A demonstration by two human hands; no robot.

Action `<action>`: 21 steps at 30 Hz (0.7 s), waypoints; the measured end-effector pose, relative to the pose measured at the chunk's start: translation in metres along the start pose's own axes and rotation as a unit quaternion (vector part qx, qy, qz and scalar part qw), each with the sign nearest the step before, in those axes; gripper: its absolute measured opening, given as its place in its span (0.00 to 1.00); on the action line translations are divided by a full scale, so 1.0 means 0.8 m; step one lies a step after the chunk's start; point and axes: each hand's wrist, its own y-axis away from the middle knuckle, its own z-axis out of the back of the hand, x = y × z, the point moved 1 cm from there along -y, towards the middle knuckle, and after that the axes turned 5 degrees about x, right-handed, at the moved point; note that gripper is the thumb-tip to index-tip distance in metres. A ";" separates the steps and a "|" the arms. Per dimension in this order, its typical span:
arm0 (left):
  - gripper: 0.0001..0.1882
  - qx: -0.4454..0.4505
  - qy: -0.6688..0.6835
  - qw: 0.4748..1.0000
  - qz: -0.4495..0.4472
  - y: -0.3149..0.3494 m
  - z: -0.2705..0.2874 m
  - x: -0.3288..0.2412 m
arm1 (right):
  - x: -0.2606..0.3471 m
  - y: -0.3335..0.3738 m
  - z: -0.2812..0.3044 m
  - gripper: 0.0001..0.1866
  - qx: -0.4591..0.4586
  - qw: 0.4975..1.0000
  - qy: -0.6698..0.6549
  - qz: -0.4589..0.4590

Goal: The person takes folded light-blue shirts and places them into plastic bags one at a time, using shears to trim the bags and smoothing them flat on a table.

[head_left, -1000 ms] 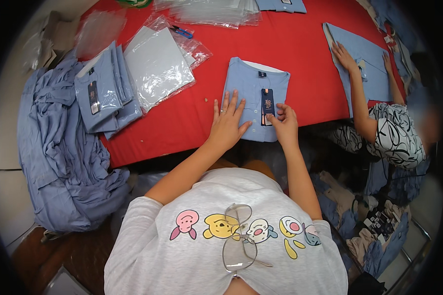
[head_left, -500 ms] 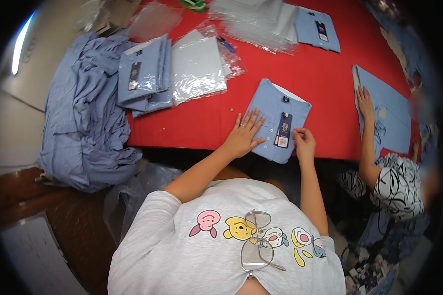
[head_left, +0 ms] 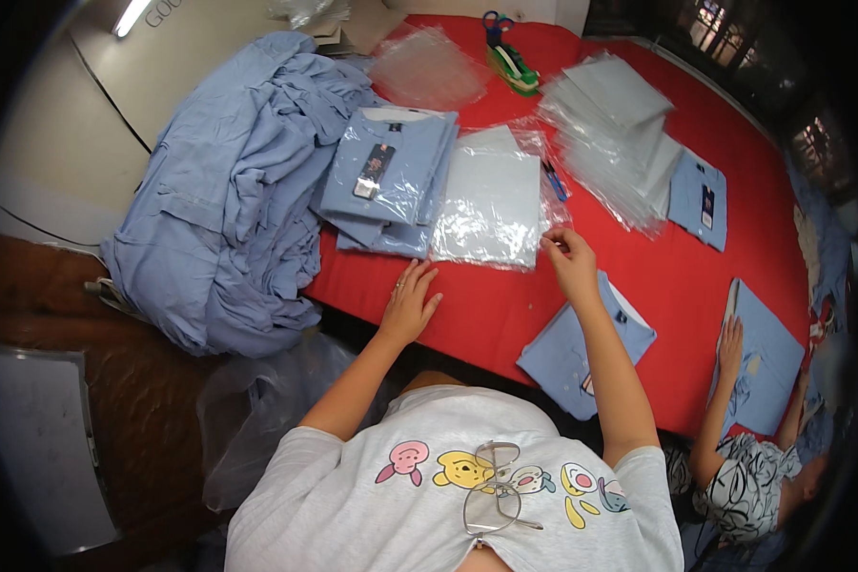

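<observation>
My left hand (head_left: 411,303) rests on the red table near its front edge, fingers apart and holding nothing. It lies just below the packed blue shirts and a stack of clear plastic bags with pale inserts (head_left: 489,205). My right hand (head_left: 572,267) reaches to that stack's right edge, finger and thumb drawn together. Whether a bag edge is between them cannot be made out. Under my right forearm lies a folded blue shirt (head_left: 558,355); the arm partly hides it and its dark tag. A packed blue shirt with a dark tag (head_left: 410,172) tops the pile at left.
Loose blue shirts (head_left: 224,200) are heaped at the left. More clear bags (head_left: 615,133), a green tape dispenser (head_left: 513,69) and scissors (head_left: 497,24) sit toward the back. At right are a tagged shirt (head_left: 693,198) and a co-worker's hand (head_left: 730,348) on a folded garment (head_left: 767,357).
Both hands have left the folded shirt. My left hand has moved left to the table edge, my right up and left to the bag stack. The view has swung left.
</observation>
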 end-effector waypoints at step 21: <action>0.30 0.030 -0.011 0.989 -0.147 -0.021 0.036 0.116 | 0.056 -0.564 -0.362 0.14 0.116 0.928 0.340 0.097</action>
